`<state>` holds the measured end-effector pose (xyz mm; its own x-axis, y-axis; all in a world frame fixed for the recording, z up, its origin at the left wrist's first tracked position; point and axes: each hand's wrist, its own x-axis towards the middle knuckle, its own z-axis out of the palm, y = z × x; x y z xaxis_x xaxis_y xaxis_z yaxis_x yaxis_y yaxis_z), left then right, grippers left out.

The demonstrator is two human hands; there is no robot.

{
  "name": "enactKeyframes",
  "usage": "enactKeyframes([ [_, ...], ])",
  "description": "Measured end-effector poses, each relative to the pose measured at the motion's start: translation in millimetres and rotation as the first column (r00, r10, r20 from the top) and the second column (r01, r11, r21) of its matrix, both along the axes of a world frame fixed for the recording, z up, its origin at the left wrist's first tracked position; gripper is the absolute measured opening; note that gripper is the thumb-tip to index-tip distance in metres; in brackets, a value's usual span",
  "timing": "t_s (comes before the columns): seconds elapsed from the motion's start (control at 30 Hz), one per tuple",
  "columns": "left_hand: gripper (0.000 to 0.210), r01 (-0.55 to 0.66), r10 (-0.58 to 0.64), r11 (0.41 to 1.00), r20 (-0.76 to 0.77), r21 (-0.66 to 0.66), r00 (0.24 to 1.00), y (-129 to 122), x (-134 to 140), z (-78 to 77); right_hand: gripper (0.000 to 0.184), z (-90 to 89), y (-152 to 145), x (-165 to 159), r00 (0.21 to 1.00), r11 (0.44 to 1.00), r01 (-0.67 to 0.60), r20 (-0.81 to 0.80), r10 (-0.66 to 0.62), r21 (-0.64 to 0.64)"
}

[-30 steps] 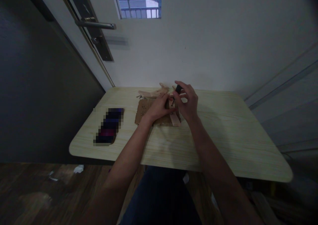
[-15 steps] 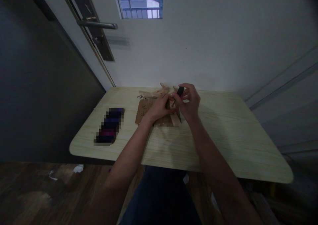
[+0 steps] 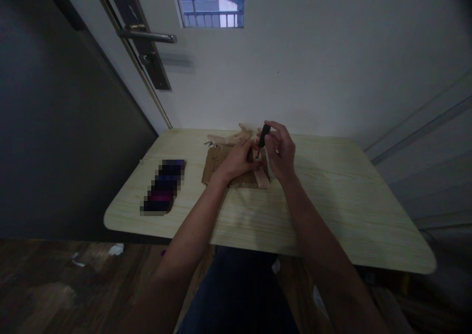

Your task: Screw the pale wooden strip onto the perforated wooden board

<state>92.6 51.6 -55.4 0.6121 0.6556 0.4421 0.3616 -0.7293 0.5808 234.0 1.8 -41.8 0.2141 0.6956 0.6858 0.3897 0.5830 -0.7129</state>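
My right hand [image 3: 282, 152] is closed on the black handle of a small screwdriver [image 3: 264, 135], its shaft pointing down and a little left. The tip meets a light wooden strip [image 3: 261, 178], where a small dark screw seems to stand. With fingers closed around that strip, my left hand [image 3: 239, 159] presses it over a piece of brown cardboard [image 3: 213, 164]. Dark little marks or holes dot the cardboard's left part. Behind my left hand lie more pale wooden pieces [image 3: 228, 138], with some thin screws [image 3: 208, 143] at their left end.
A pixelated phone-like dark object [image 3: 164, 186] lies on the left of the pale wood-grain table [image 3: 350, 201]. A white door [image 3: 313, 54] with a metal handle [image 3: 147, 36] rises directly behind the table. White scraps [image 3: 116, 249] lie on the floor.
The screwdriver stands more upright, and more of its handle shows. My right hand's fingers have shifted on the handle; my left hand stays on the wooden strip.
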Motion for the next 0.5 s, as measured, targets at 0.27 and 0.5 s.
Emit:
enactKeyframes([
  [0.27,0.042,0.024,-0.024,1.000,0.027,-0.008,0.999,1.9,0.8,-1.7,0.034,-0.5,3.3,0.4,0.995,0.996,0.061,0.075,-0.065,0.057],
  [0.5,0.044,0.014,-0.014,1.000,0.012,-0.010,1.000,0.1,-0.3,-0.2,0.032,3.7,0.6,1.6,0.983,0.984,0.155,0.082,-0.162,0.085],
])
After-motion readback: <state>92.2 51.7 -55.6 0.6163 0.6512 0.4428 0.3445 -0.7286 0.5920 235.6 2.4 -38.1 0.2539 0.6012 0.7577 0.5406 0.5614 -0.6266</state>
